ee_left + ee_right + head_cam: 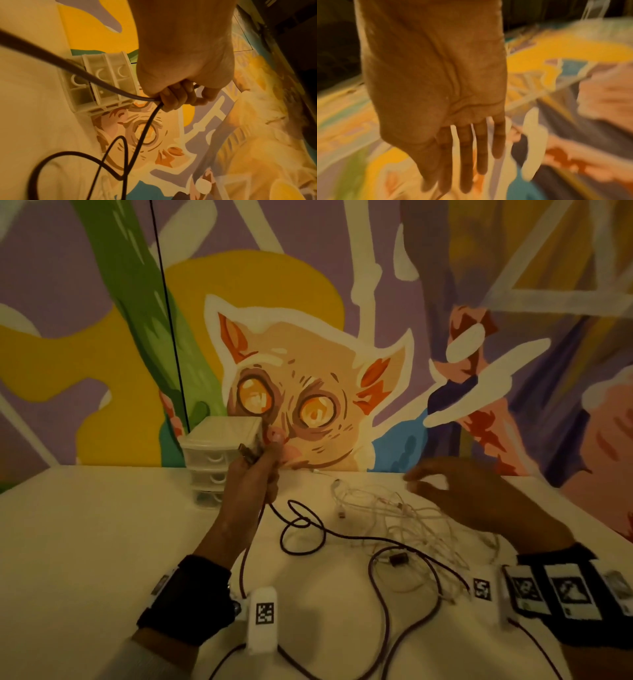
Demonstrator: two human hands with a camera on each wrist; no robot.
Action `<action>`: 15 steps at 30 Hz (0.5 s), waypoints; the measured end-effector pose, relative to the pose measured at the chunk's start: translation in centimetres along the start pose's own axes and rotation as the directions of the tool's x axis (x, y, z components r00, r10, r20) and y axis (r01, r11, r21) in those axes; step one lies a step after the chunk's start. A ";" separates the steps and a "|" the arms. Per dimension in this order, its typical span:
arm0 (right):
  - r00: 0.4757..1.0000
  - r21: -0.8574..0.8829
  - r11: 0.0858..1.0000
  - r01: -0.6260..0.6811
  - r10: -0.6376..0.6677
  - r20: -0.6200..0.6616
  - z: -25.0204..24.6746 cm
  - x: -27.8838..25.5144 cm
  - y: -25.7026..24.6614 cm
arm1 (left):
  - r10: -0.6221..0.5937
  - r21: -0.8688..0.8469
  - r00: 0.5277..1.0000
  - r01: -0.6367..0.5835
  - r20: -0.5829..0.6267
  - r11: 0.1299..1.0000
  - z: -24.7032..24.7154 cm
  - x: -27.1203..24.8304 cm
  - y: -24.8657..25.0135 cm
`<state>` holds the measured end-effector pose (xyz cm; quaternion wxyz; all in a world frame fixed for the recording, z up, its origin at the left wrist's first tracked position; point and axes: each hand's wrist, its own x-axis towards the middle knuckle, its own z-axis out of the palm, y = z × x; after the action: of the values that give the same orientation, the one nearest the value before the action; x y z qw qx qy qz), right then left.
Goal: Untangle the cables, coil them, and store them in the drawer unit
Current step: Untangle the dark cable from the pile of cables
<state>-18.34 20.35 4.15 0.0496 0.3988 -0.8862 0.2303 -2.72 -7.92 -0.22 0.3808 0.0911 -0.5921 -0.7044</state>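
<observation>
My left hand is fisted round the dark cable at frame centre; its length trails down-right across the table. My right hand, fingers spread and empty, hovers nearer the white tangle.

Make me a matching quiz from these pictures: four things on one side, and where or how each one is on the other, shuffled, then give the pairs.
Things
1. dark cable
2. white cables
3. drawer unit
4. right hand

States
A. stands at the back of the table, against the wall
B. open, fingers straight, holding nothing
C. one end gripped in the raised left hand, the rest looping over the table
D. lies in a pale tangle under the right hand

Pairs: 1-C, 2-D, 3-A, 4-B
</observation>
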 end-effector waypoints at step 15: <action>0.917 0.046 0.964 0.262 -0.264 0.299 4.7 3.0 -8.6 | 0.004 -0.238 0.998 0.012 0.069 0.971 2.3 -0.5 5.2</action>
<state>-13.66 11.27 3.89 -0.0571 0.5448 -0.8212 0.1599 -1.52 -5.89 5.00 0.3669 0.0215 -0.5158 -0.7739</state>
